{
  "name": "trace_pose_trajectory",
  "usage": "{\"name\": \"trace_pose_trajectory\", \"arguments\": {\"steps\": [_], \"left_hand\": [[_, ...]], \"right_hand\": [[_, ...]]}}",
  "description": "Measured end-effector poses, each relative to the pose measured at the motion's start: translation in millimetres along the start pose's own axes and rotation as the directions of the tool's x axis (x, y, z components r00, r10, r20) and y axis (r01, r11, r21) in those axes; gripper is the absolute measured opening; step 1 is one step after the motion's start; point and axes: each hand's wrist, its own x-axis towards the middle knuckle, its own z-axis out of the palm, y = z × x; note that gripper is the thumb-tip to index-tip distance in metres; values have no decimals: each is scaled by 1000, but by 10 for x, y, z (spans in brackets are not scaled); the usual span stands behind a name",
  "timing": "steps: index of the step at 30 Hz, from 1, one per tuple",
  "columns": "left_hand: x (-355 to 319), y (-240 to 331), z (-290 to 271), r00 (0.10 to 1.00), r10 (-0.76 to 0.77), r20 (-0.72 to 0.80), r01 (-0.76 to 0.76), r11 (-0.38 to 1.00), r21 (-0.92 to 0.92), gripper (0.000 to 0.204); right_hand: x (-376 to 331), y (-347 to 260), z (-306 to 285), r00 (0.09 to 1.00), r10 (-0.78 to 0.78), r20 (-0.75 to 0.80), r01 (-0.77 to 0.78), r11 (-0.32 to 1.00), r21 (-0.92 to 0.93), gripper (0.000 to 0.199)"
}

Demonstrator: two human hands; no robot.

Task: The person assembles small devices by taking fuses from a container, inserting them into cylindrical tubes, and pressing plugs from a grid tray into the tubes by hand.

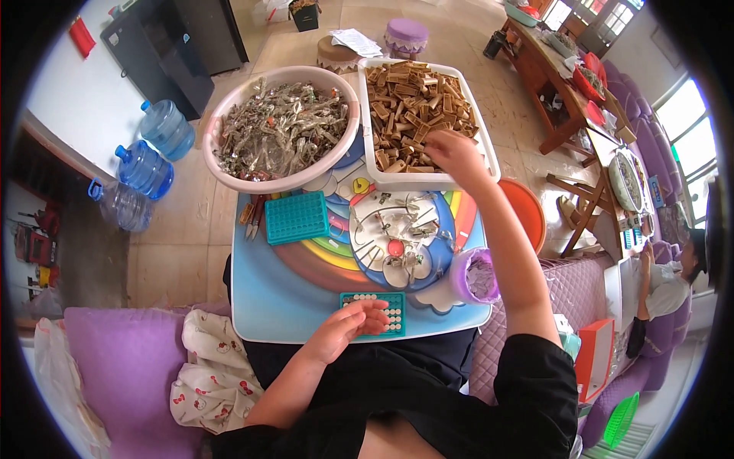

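My right hand reaches into a white bin heaped with short brown trough-shaped pieces. Its fingers are bent down onto the pile, and whatever is between them is hidden. Close to my body, my left hand hovers with fingers stretched out and nothing visible in it. Beneath those fingers is a small teal tray with white round pieces set in rows, partly covered by the hand. Small clear-and-metal parts lie scattered in the middle of the cartoon-printed table.
A pink basin of small wrapped parts stands left of the bin. Nearby are a teal grid tray, hand tools, a purple tub and an orange basin. Water jugs stand at left; another person sits far right.
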Motion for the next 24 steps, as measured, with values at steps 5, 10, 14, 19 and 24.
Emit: {"name": "trace_pose_trajectory", "arguments": {"steps": [5,10,14,19,24], "left_hand": [[48,102,121,997,61,46,-61,998,-14,44],[-61,-66,-194,972,216,-89,-211,975,62,36],[-24,31,86,833,399,-382,-453,889,-60,28],[-105,3,-46,705,597,-383,-677,728,-110,21],[-349,45,-153,690,617,-379,-680,732,-45,17]], "right_hand": [[344,142,513,971,9,238,104,883,-458,15],[-64,-337,174,932,239,-272,-169,952,256,10],[-1133,-1274,425,888,355,292,-460,661,593,8],[-1501,-1599,842,876,141,461,-423,683,595,18],[-793,-867,1485,991,92,-96,-107,981,-163,25]]}}
